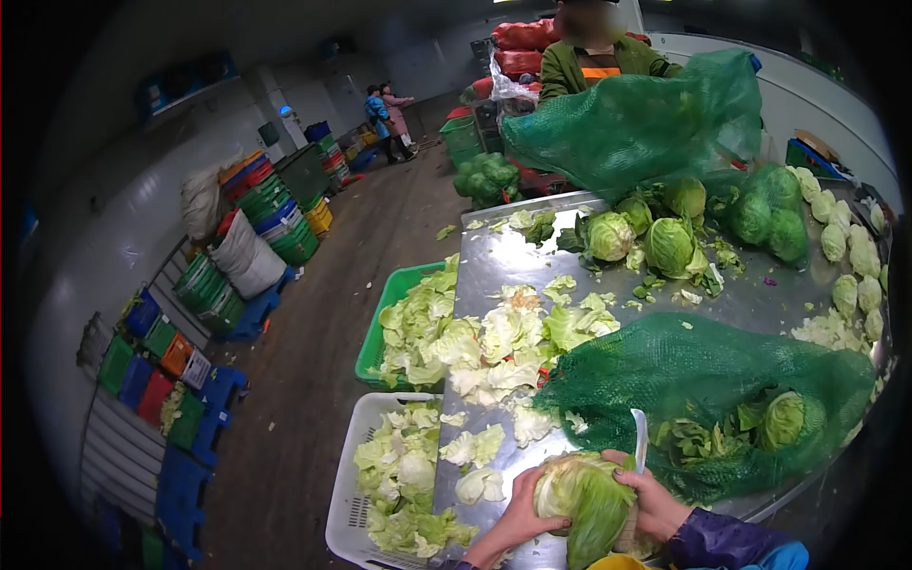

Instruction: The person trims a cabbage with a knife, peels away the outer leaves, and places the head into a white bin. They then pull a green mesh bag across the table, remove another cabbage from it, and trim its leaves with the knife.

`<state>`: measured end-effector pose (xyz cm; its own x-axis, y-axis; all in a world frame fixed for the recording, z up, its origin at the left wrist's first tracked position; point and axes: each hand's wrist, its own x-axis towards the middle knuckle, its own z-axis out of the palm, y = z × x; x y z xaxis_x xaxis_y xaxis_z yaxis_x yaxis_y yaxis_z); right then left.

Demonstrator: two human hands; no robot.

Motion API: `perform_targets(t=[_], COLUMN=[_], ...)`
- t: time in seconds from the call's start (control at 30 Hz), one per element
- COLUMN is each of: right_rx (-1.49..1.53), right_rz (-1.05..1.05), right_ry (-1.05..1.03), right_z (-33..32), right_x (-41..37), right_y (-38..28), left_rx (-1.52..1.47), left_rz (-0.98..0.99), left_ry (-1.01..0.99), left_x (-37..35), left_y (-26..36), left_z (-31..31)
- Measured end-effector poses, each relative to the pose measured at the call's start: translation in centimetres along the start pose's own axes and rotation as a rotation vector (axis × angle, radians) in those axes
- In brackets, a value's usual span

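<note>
A pale green cabbage [581, 503] with loose outer leaves is held over the near edge of the metal table [750, 294]. My left hand [522, 518] grips its left side, fingers curled around it. In my right hand [655, 502] is a knife [640, 437], its blade pointing up and away from the cabbage. The fingers of that hand also rest against the cabbage's right side; the knife handle is mostly hidden. Just beyond lies a green mesh bag [665, 366] with a cabbage [782, 421] and dark leaves at its opening.
Left of the table stand a white crate [344, 475] and a green crate [369, 332], both full of leaves. Several cabbages [673, 247] lie at the far side, where a person [608, 62] handles another green mesh bag [646, 119]. Trimmed heads [845, 294] line the right edge.
</note>
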<state>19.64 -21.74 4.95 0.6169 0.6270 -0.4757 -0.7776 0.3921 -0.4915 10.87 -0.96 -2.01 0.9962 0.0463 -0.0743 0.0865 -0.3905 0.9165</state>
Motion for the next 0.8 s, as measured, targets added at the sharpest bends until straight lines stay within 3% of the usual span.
perform_targets(t=[0.27,0.33,0.37,0.4,0.43,0.47,0.53,0.63,0.8], right_rx=[-0.042,0.008,0.059,0.039,-0.051,-0.143,-0.232,-0.731,-0.755], right_rz=[-0.094,-0.088,-0.083,-0.092,-0.05,-0.01,0.082,-0.015,-0.039], right_ry=[0.039,-0.046,-0.131,-0.046,-0.073,-0.099,-0.028,-0.007,0.065], right_z=[0.2,0.5,0.9,3.2,2.7,2.2,3.2,2.4,-2.5], right_x=[1.4,2.6,3.1,3.4,5.0,6.5,6.1,4.2,2.1], right_y=[-0.2,-0.7,-1.3,-1.8,-2.0,-2.2,-4.0,-6.3,-6.2], left_rx=[0.057,0.345,0.329,0.313,0.252,0.61,0.585,0.398,0.292], left_rz=[-0.006,0.116,0.108,0.099,0.136,0.198,0.206,0.258,0.151], left_ry=[0.011,-0.117,-0.219,-0.323,-0.237,-0.377,-0.371,-0.29,-0.308], left_x=[0.4,1.1,1.1,0.9,1.0,0.9,1.8,2.7,2.5], left_y=[0.9,1.5,2.2,4.4,5.0,7.6,7.4,4.3,3.3], left_z=[0.1,0.8,1.8,2.6,3.7,3.8,3.9,2.4,-0.5])
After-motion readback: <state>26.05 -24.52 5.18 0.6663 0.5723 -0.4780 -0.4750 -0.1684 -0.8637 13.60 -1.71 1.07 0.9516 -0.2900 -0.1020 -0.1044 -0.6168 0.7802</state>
